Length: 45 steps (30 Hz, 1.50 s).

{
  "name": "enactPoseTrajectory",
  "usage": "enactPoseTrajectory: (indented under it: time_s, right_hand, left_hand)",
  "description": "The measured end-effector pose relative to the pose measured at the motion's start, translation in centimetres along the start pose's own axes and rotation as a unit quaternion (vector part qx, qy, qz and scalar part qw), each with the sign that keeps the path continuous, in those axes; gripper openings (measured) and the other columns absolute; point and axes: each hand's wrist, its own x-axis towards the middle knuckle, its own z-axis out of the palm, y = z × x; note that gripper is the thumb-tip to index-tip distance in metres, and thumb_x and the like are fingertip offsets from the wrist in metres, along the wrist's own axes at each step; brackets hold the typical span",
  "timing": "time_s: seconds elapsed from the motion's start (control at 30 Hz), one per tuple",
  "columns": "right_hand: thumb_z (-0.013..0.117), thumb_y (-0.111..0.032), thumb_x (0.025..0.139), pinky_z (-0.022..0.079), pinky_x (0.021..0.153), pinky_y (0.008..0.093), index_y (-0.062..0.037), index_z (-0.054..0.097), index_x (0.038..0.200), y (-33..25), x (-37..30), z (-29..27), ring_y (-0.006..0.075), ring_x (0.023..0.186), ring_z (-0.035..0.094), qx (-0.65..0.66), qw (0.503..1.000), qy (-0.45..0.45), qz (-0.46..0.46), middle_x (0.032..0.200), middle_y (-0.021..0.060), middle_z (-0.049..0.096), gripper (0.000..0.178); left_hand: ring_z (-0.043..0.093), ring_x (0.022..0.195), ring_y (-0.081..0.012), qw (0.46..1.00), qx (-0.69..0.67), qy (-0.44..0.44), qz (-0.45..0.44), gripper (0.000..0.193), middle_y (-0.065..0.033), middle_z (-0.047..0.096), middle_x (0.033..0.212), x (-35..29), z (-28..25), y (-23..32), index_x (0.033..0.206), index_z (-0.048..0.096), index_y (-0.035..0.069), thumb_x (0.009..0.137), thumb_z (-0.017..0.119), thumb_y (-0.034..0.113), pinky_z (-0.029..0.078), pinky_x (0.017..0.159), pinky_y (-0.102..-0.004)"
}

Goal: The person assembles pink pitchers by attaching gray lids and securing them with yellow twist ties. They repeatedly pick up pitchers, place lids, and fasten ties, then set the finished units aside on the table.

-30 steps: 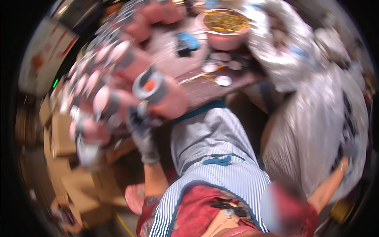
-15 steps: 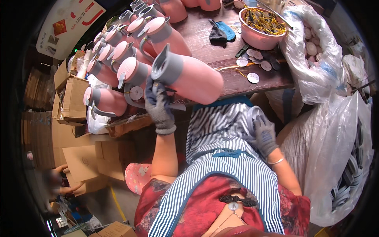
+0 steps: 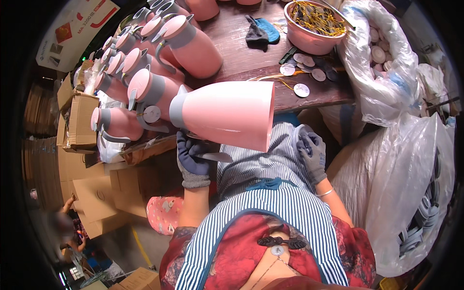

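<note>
A pink jug (image 3: 227,113) with a grey collar lies sideways in the air over the table's front edge, its base end turned right. My left hand (image 3: 193,162), in a grey knitted glove, is closed around its grey handle, just below the collar. My gloved right hand (image 3: 311,152) is down by the striped apron, its fingers around a pale grey round part (image 3: 299,131) that they partly cover. Several upright pink jugs with grey handles (image 3: 191,48) and pink lids crowd the table to the left of the held one.
A pink basin (image 3: 314,44) of yellow-and-black ties stands on the dark table (image 3: 232,60), near a glove (image 3: 263,33) and round tags (image 3: 301,90). On the right are plastic bags (image 3: 372,183) of pink discs and grey parts. Cardboard boxes (image 3: 99,198) and another person are at lower left.
The held jug has turned level, its spout end swinging away from view and its base end showing its rim. My right hand has shifted slightly left and up with the round part.
</note>
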Motion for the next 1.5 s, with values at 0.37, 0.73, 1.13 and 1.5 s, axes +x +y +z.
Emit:
enactPoseTrajectory:
  time_s: [0.37, 0.73, 1.13, 1.5]
  right_hand:
    - [0.076, -0.044, 0.085, 0.039, 0.113, 0.0463, -0.0128, 0.048, 0.149, 4.6, 2.7, 2.0, 0.0435, 0.135, 0.046, 0.123, 0.99, -0.061, -0.029, 0.151, 0.0219, 0.046, 0.077]
    - [0.064, -0.075, 0.08, 0.019, 0.121, 0.0582, -0.0062, 0.046, 0.153, -13.8, 8.0, -8.4, 0.0487, 0.149, 0.029, 0.207, 0.879, 0.11, -0.415, 0.161, 0.0295, 0.029, 0.102]
    - [0.038, -0.065, 0.102, 0.029, 0.12, 0.045, 0.0019, 0.026, 0.158, -11.2, 5.5, -2.3, 0.0349, 0.147, 0.037, 0.452, 0.875, -0.003, -0.172, 0.158, 0.021, 0.039, 0.088]
    - [0.033, -0.08, 0.094, 0.041, 0.113, 0.041, -0.0092, 0.03, 0.159, -11.8, 4.6, -3.4, 0.0276, 0.136, 0.049, 0.79, 0.489, -0.364, 0.068, 0.153, 0.0107, 0.047, 0.096]
  left_hand:
    - [0.029, 0.052, -0.0073, 0.99, 0.036, 0.128, 0.049, 0.021, 0.0056, 0.03, 0.065, -0.2, -0.8, -1.0, 0.092, 0.061, 0.012, 0.108, 0.051, 0.023, 0.034, 0.048, -0.0219]
    - [0.031, 0.05, -0.0041, 0.993, -0.065, 0.071, -0.065, 0.021, 0.0051, 0.04, 0.069, -0.7, 3.5, -5.1, 0.101, 0.058, 0.008, 0.109, 0.043, 0.02, 0.033, 0.045, -0.0169]
    - [0.06, 0.109, -0.0237, 0.902, 0.392, 0.003, 0.178, 0.03, -0.0114, 0.061, 0.123, -3.8, 1.6, -7.6, 0.13, 0.058, 0.009, 0.105, 0.052, 0.025, 0.049, 0.092, -0.0337]
    - [0.062, 0.108, -0.0208, 0.627, 0.676, -0.043, 0.385, 0.049, -0.0101, 0.061, 0.128, 0.0, 3.8, 0.6, 0.144, 0.048, 0.008, 0.103, 0.063, 0.028, 0.054, 0.083, -0.034]
